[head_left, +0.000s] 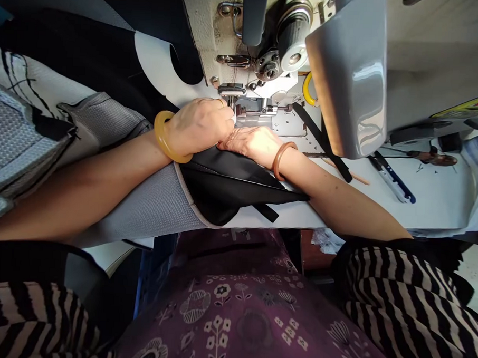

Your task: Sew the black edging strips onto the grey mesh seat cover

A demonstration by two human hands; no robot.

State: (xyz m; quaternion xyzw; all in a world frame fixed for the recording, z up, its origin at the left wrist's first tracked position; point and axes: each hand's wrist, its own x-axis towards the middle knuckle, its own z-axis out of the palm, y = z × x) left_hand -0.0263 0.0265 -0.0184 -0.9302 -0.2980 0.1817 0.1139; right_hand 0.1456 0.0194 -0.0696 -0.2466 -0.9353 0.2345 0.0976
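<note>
Under the head of a sewing machine, my two hands meet close to the presser foot area. My left hand, with a yellow bangle at its wrist, has its fingers curled down onto black fabric. Touching it, my right hand lies low with bent fingers on the same fabric, a brown bangle behind it. The fingertips of both hands are partly hidden. Grey mesh material joins the black fabric and spreads left beneath my left forearm.
On the white table to the right lie a dark blue-handled cutter, a wooden-handled awl and a black strip. A grey machine cover hangs above my right forearm. Bulky grey and black material piles up at left.
</note>
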